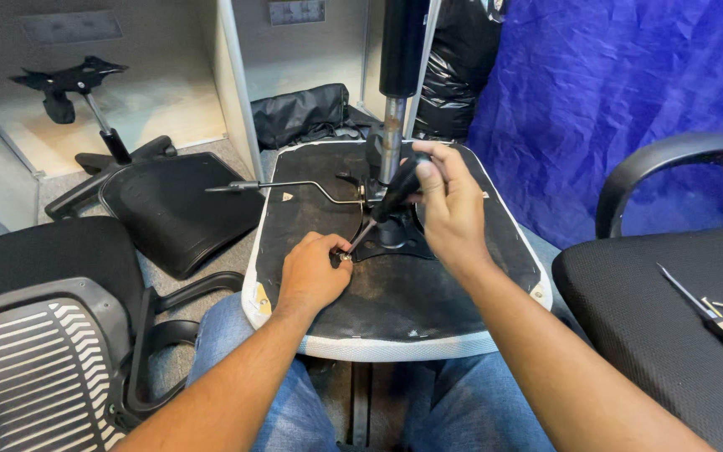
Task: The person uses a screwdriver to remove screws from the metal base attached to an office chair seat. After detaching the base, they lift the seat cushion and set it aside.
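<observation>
Black-handled screwdriver (395,194) gripped in right hand (449,205), tip on a screw near the upturned seat base's (395,322) centre plate; left hand (311,272) pinches that screw (needs steady turning, I'd guess).

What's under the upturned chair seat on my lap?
Under the upturned seat your jeans-clad legs show at its near edge, with a dark gap between them. The seat covers the rest of your lap. On top, your left hand steadies a screw while the right hand holds the screwdriver.

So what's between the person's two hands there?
In the head view, a screwdriver spans the gap: the right hand grips its black handle, and its tip meets a screw by the left hand.
</observation>
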